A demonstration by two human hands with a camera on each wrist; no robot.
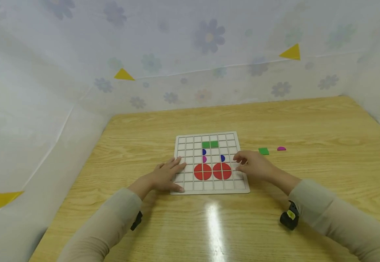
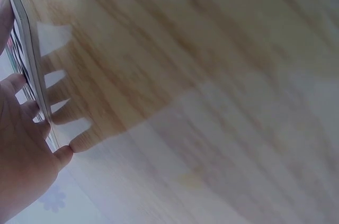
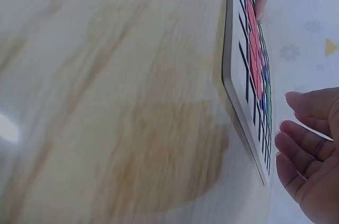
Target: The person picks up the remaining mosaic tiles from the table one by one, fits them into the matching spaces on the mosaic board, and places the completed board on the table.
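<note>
A white grid board (image 1: 190, 185) lies on the wooden table. My left hand (image 1: 166, 175) rests with spread fingers on its left edge; the left wrist view shows those fingers (image 2: 16, 82) along the board's rim. Over the right edge hovers my right hand (image 1: 255, 165), its fingers loosely bent. In the right wrist view a gap separates the thumb (image 3: 312, 102) from the fingers, and nothing shows between them. On the grid are two red circles (image 1: 202, 171), two green squares (image 1: 206, 144), two blue half circles (image 1: 222, 158) and a magenta half circle (image 1: 204, 159).
To the right of the board, a loose green square (image 1: 263, 151) and a magenta half circle (image 1: 281, 148) lie on the table (image 1: 144, 134). Pale flower-patterned sheeting (image 1: 177, 54) with yellow triangles (image 1: 123, 75) encloses the back and sides.
</note>
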